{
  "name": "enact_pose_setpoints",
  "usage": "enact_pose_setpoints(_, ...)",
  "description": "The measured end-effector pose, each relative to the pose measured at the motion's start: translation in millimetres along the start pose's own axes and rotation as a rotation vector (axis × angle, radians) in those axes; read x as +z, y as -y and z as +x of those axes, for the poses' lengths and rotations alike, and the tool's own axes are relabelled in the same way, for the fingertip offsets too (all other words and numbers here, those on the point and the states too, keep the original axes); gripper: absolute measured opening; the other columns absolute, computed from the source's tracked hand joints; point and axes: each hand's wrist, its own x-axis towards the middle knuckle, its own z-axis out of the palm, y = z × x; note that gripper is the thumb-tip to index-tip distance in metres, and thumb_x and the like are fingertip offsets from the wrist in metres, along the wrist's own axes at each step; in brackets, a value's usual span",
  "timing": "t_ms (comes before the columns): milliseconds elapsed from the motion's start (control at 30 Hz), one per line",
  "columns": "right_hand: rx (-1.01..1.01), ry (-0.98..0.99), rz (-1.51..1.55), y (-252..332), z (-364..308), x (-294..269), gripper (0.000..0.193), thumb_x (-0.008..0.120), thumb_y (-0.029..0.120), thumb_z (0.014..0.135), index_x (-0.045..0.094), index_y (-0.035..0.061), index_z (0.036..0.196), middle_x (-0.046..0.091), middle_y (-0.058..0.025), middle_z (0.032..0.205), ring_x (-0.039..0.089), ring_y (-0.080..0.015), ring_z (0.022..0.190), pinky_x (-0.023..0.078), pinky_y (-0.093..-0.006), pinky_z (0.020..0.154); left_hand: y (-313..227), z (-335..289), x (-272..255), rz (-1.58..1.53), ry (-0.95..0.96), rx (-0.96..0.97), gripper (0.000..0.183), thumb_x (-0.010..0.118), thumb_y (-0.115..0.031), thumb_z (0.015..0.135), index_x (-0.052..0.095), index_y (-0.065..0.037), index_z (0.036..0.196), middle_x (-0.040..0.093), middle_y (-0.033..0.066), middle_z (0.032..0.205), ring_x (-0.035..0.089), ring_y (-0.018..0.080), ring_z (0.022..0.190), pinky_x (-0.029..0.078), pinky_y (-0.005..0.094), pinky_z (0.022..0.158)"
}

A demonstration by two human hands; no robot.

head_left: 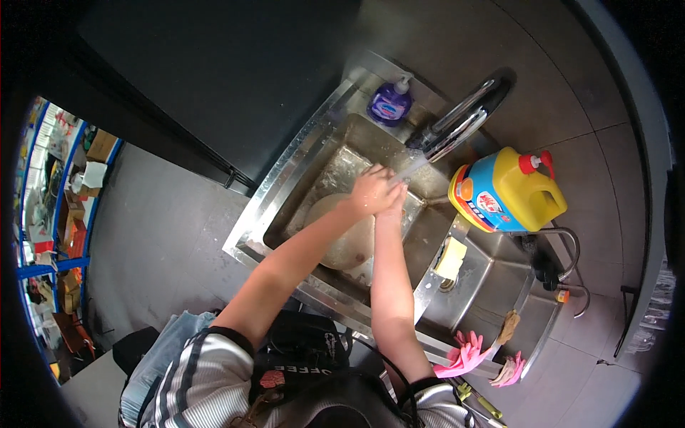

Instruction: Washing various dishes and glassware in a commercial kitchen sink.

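Note:
My left hand (372,190) lies over my right hand (394,201) above the left basin of the metal sink (285,207). Both are wet, pressed together under the stream of water (411,171) from the chrome faucet (464,118). The left fingers curl across the right hand and cover much of it, so the right fingers are mostly hidden. Below my forearms a round, pale, shallow vessel (349,246) rests in the basin, partly covered by the arms. A worn metal tray-like surface (347,169) shows beside it.
A purple pump bottle (390,104) stands behind the basin. To the right are a yellow jug with a red pump (510,191), a yellow sponge (451,258) on the divider, and a second basin (474,289). Pink gloves (467,353) and a brush (508,328) lie at its front edge.

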Motion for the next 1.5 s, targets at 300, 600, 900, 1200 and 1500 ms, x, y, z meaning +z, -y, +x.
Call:
enact_pose_setpoints(300,-0.134,0.025,0.175,24,0,-11,0.051,0.047,0.047,0.066,0.051,0.0055,0.095,0.051,-0.0132,0.101,0.046,-0.0273,0.097,0.035,-0.0416,0.088,-22,15,16,-0.332,0.017,-0.345,0.023,0.053,-0.029,0.074,0.061,-0.007,0.074,0.058,0.0134,0.074,0.056,0.0256,0.067,0.044,0.0327,0.06)
enact_pose_setpoints(600,0.189,-0.224,0.113,2,-10,24,0.038,0.045,0.037,0.074,0.05,0.0082,0.097,0.053,-0.0079,0.097,0.05,-0.0237,0.087,0.042,-0.0368,0.077,36,-16,-25,-1.188,0.251,-0.938,0.042,0.054,-0.038,0.078,0.057,-0.002,0.099,0.058,0.0067,0.093,0.053,0.0119,0.08,0.043,0.0254,0.069)
enact_pose_setpoints(900,-0.18,0.172,-0.49,-10,-39,31,0.051,0.067,-0.003,0.057,0.041,0.0066,0.1,0.046,-0.0043,0.093,0.046,-0.0176,0.09,0.043,-0.0303,0.075,70,-73,-36,-0.987,0.631,-0.854,0.067,0.067,-0.012,0.065,0.033,-0.002,0.122,0.05,0.0074,0.106,0.046,0.0151,0.097,0.038,0.026,0.082)
enact_pose_setpoints(1200,-0.715,-0.068,-1.941,25,-76,4,0.08,0.072,0.011,0.049,0.029,0.002,0.117,0.043,-0.0175,0.11,0.043,-0.0318,0.102,0.036,-0.0367,0.087,50,-80,-60,-1.108,0.53,-0.8,0.043,0.059,-0.004,0.068,0.049,0.0,0.109,0.054,0.0099,0.102,0.049,0.0156,0.094,0.037,0.0255,0.083)
enact_pose_setpoints(1500,-0.83,0.114,-1.504,6,-65,9,0.076,0.073,0.013,0.049,0.033,0.0008,0.113,0.045,-0.0174,0.105,0.045,-0.0307,0.1,0.038,-0.0344,0.084,47,-85,-78,-1.066,0.325,-0.936,0.025,0.046,-0.005,0.08,0.049,0.007,0.101,0.055,0.0147,0.097,0.053,0.0217,0.092,0.042,0.0296,0.082)
